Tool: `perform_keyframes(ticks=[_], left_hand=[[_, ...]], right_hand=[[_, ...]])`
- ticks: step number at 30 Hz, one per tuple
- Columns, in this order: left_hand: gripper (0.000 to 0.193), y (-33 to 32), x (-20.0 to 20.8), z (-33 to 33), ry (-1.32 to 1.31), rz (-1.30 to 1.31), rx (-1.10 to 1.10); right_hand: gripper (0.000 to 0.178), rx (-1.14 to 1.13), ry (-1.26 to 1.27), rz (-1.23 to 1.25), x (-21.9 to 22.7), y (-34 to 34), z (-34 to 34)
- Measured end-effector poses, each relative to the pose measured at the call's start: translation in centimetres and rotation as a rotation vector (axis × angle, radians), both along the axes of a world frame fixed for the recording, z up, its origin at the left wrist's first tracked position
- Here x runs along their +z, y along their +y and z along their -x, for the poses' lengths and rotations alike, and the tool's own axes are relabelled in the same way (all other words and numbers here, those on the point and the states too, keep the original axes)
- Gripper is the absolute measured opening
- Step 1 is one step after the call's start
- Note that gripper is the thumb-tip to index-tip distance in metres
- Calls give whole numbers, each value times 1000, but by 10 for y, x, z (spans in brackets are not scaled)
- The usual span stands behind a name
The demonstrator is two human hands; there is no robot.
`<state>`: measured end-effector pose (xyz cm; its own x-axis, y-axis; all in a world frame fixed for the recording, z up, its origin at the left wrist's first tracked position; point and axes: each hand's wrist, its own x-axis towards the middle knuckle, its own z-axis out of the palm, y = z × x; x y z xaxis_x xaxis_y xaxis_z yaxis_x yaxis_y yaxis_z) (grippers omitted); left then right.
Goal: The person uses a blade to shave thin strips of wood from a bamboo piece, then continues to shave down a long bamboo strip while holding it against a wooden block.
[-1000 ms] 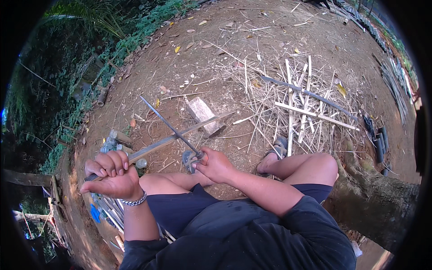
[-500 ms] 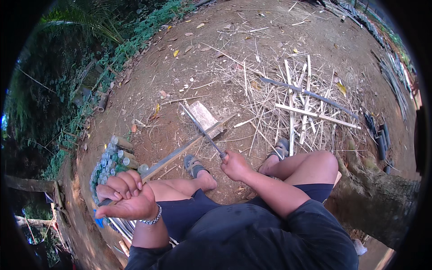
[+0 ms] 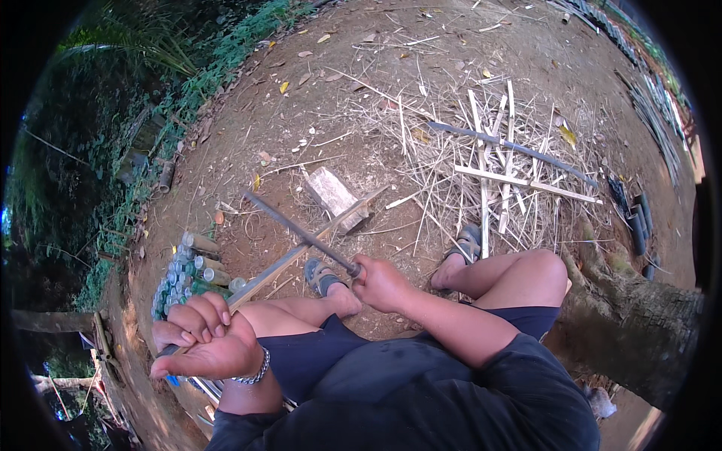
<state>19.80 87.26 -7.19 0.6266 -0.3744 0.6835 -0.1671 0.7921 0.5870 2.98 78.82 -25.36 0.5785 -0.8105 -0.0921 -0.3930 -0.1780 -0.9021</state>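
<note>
My left hand (image 3: 204, 337), with a chain bracelet at its wrist, is closed around the near end of a long bamboo strip (image 3: 274, 276). The strip slants away to the upper right, its far part resting over a pale wooden block (image 3: 329, 189) on the ground. In my right hand (image 3: 382, 284) is the handle of a long knife (image 3: 289, 227). Its dark blade points to the upper left and crosses the strip about midway along, apparently touching it.
Thin shavings (image 3: 444, 161) and several cut strips (image 3: 519, 183) lie ahead to the right, with a long dark bar (image 3: 519, 147) across them. Glass bottles (image 3: 184, 274) are stacked by my left knee. A thick tree root (image 3: 613, 308) is beside my right leg.
The knife has moved along the strip toward my left hand, from near the block to the strip's middle. My right hand has shifted slightly left, and my left hand keeps its grip.
</note>
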Motion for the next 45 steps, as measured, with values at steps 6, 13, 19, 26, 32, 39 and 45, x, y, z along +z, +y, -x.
perform_keyframes(ticks=[6,13,19,26,32,39,45], left_hand=[[59,-1,1,-3,11,-12,60],[58,-22,9,-7,65,13,96],[57,-29,17,-24,76,-12,143],[53,-32,23,-53,-5,-23,9],[49,-66,35,-70,-61,-61,-165],[50,-102,49,-94,-1,-110,-59],[43,-94,55,-121,-22,-123,-211]], right_hand=[[27,66,87,44,3,-13,1],[25,-244,202,-99,-115,-67,22],[33,-12,314,-111,-79,-82,0],[31,47,358,-103,-98,-106,7],[31,-183,444,-300,-201,-153,36],[27,-321,495,-428,-292,-184,52],[39,-311,504,-461,-291,-182,25]])
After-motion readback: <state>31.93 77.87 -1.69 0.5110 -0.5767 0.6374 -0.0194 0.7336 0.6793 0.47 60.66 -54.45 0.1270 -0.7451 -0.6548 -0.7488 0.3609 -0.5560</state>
